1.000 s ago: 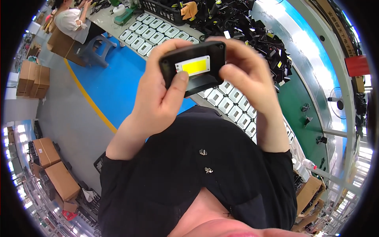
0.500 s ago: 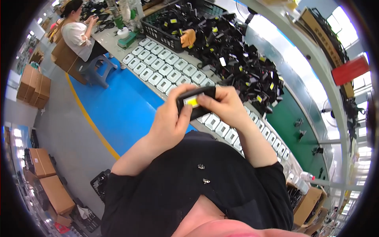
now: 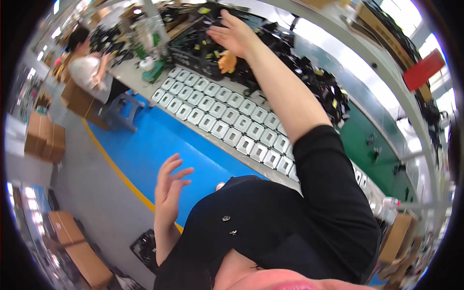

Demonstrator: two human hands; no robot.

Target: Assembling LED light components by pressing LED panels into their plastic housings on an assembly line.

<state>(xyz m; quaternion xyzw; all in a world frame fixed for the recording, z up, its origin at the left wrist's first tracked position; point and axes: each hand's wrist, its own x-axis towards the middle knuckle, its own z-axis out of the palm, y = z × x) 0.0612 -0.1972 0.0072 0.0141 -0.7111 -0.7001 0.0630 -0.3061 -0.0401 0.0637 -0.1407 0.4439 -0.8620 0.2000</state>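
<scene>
Left: cartons (image 3: 39,137) stand stacked; items along the rim are bent and blurred. A co-worker (image 3: 87,72) in a white top sits next to a grey stool (image 3: 123,113); the object at that person's hands is too small to identify. A yellow line (image 3: 116,166) borders the blue floor (image 3: 150,135). Left hand (image 3: 170,186): raised above the floor, fingers parted and loosely curled, nothing visible in it.

Centre: the table (image 3: 126,72) runs diagonally from far left to near right. A black crate (image 3: 191,64) on its far side contains black parts (image 3: 199,46), individually hard to distinguish. Silver frames (image 3: 220,129) lie in rows; the right sleeve (image 3: 333,174) hides some. Right hand (image 3: 237,36): extended over the crate, fingers straightened; contact with the parts cannot be determined.

Right: the forearm partly covers a dark pile (image 3: 309,79). A red box (image 3: 424,70) is mounted beyond.
</scene>
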